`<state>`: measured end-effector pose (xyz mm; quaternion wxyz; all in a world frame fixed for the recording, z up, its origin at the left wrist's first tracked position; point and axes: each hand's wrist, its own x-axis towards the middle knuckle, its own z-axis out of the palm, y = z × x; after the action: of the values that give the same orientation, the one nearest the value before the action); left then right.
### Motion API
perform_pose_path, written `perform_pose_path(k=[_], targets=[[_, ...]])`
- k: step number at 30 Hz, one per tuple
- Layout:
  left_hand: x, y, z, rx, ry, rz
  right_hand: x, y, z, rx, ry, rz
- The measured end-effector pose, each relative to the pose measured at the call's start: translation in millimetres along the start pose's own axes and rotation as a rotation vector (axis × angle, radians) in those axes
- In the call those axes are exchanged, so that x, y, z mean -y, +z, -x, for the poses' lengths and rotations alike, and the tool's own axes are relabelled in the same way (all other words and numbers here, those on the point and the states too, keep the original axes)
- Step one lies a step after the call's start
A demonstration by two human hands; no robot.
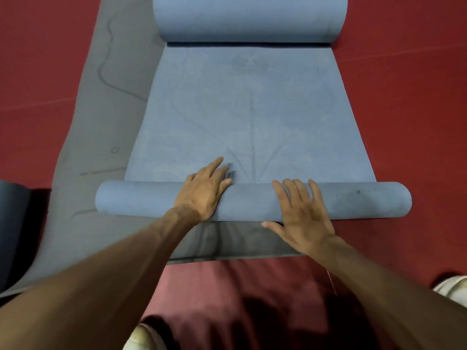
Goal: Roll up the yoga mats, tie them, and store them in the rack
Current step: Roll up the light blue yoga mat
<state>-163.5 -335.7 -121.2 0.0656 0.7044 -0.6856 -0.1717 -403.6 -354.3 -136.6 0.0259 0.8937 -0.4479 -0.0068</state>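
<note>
A blue yoga mat lies flat on the red floor. Its near end is rolled into a narrow tube that spans the mat's width. My left hand presses on the tube left of centre, fingers stretched over it onto the flat mat. My right hand lies flat on the tube right of centre, fingers spread and thumb at the tube's near side. The mat's far end curls up in a big loose roll at the top of the view.
A grey mat lies spread under and to the left of the blue one, its near edge showing below the tube. A dark mat's edge sits at the far left. White shoes flank the bottom on the red floor.
</note>
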Motion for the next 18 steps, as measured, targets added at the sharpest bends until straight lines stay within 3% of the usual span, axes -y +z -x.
perform_pose_path(k=[4,9,18], targets=[[-7,-1,1,-0.166,-0.1,0.03,-12,-3,-17,0.061,-0.037,0.014],[-13,7,23,-0.315,-0.009,-0.092,-17,-20,-44,0.222,-0.022,-0.013],[-23,-3,68,-0.146,-0.055,-0.125,-16,-43,-38,0.374,0.005,-0.252]])
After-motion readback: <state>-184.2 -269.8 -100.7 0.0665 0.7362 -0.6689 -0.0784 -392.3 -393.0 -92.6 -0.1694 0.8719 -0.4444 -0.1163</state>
